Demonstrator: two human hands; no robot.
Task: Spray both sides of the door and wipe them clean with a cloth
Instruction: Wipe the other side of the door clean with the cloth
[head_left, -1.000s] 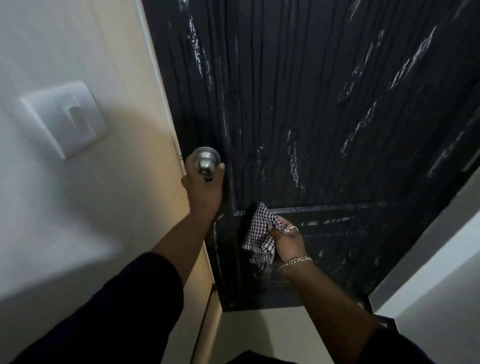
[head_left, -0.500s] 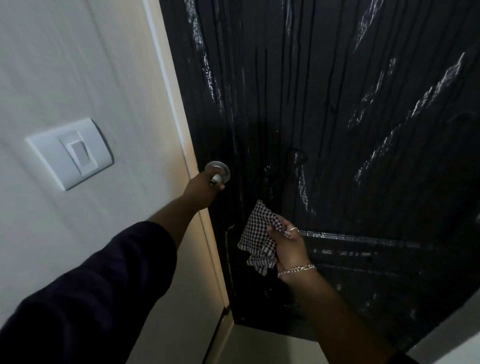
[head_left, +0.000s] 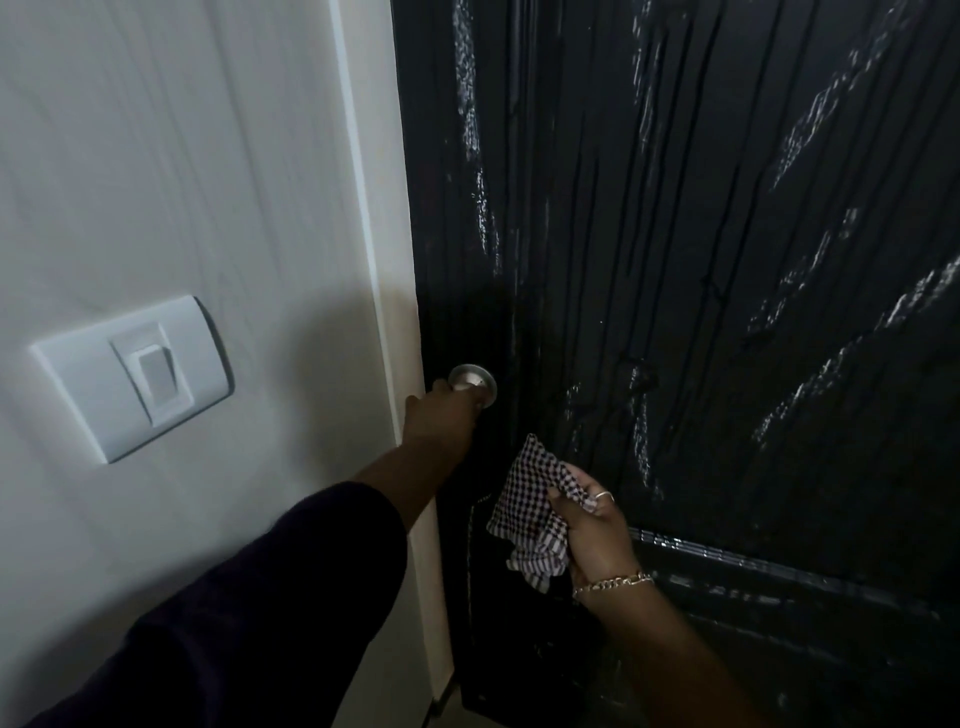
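Nearest me, at about five o'clock in the head view, my right hand (head_left: 592, 525) has its fingers curled round a bunched checked cloth (head_left: 530, 506), which hangs close against the door (head_left: 727, 312), though I cannot tell whether it is actually touching the surface; a loose tail of fabric droops below the fist, and I judge that it could slip out of the grip or drag unevenly if I wipe with so little of the cloth spread flat. A little further off, at about six o'clock, my left hand (head_left: 441, 421) is wrapped round the metal knob (head_left: 472, 382) at the door's left edge; if that hold loosens, the door may swing under wiping pressure, and my fingers sit near the gap by the frame (head_left: 384, 260), where they could be pinched. The dark door fills the view from twelve to four o'clock, streaked with long runs and pale smears of wet, so I judge this face sprayed but not wiped; drips could reach the floor before I get to them. Farthest, at nine o'clock, a white light switch (head_left: 140, 374) sits on the wall (head_left: 182, 156); stray spray or a damp cloth ought to stay away from it.
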